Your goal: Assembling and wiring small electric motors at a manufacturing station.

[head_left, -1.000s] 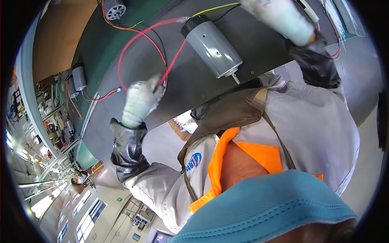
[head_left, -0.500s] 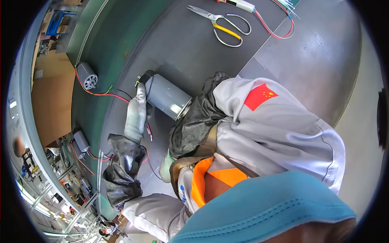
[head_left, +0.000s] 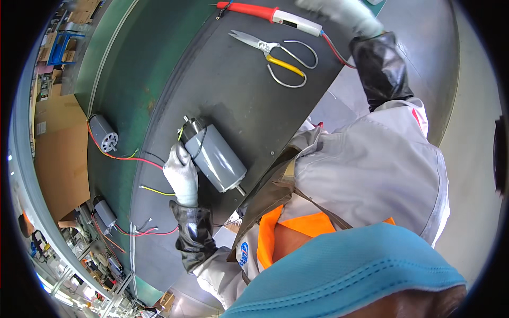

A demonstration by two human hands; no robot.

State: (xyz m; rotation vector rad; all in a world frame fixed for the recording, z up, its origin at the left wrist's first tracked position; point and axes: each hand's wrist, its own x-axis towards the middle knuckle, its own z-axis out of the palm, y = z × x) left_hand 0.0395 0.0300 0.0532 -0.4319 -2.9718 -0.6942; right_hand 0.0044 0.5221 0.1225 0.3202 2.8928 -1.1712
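A grey cylindrical motor (head_left: 214, 153) with a short shaft lies on a dark mat (head_left: 238, 85). My left hand (head_left: 181, 174), in a white glove and black sleeve cover, grips the motor's left side near its wired end. My right hand (head_left: 344, 11), also gloved, is stretched to the top edge, right by the white end of a red-handled tool (head_left: 268, 13) with a red cable. Blur and the picture's rim hide its fingers. Metal scissors with a yellow handle part (head_left: 281, 50) lie just below that tool.
A green belt (head_left: 132, 58) runs left of the mat. Two smaller motors (head_left: 103, 133) (head_left: 104, 212) with red, yellow and black wires lie along it. Brown cardboard (head_left: 55, 159) sits further left. My grey jacket, orange collar and blue mask fill the lower right.
The view has swung, bringing the scissors and red tool closer. My right hand has gone up from beside the motor to the tool at the top. My left hand stays at the motor.
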